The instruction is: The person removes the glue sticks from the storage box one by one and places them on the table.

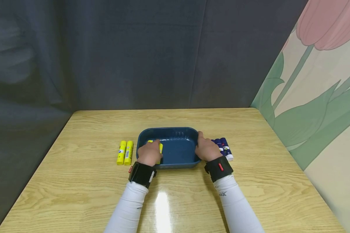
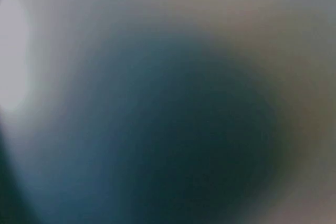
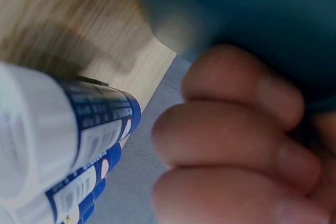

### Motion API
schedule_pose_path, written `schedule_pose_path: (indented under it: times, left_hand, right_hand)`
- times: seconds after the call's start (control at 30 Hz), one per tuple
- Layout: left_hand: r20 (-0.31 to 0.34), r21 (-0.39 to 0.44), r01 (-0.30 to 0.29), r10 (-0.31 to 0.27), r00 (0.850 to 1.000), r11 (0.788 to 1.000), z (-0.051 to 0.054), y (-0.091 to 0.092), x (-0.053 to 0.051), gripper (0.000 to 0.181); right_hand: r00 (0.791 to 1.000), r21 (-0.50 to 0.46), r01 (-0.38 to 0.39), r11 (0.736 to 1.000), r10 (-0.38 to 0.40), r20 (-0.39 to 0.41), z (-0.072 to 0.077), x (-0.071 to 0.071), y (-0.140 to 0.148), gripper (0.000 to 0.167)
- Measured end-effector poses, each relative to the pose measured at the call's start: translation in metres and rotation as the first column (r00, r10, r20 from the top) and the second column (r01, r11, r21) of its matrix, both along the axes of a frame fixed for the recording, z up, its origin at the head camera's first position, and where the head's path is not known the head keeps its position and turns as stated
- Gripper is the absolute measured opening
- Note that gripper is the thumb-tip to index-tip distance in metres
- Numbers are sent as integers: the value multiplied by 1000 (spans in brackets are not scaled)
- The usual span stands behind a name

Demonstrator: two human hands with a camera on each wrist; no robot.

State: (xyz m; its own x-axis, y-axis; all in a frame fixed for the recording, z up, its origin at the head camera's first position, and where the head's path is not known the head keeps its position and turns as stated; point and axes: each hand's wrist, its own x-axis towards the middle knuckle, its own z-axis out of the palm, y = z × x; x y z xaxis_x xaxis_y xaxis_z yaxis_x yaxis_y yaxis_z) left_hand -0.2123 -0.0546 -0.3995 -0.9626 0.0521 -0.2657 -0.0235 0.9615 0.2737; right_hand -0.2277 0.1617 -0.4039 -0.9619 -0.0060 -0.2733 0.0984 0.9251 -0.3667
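Note:
A dark blue plastic tray (image 1: 178, 165) sits mid-table. My right hand (image 1: 207, 148) grips its right wall; in the right wrist view its curled fingers (image 3: 231, 135) press against the tray's outer side (image 3: 252, 9). Inside the tray's left end is my left hand (image 1: 149, 153), over yellow glue sticks (image 1: 161, 148) that show on both sides of it. Its fingertips are hidden, so whether it holds a stick is unclear. The left wrist view is only a dark blur.
Two yellow glue sticks (image 1: 128, 152) lie side by side left of the tray. Several dark blue glue sticks with white ends (image 1: 226, 149) lie in a row to its right, close beside my right hand. A dark cloth (image 1: 134, 58) hangs behind the wooden table (image 1: 75, 194).

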Motion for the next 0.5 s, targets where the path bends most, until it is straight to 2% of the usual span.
schedule_pose_path:
  times: [0.5]
  left_hand:
    - [-8, 6, -2, 2, 1000, 1000, 1, 1, 1, 65]
  right_hand:
    - [1000, 1, -8, 1000, 8, -6, 0, 1, 0, 63]
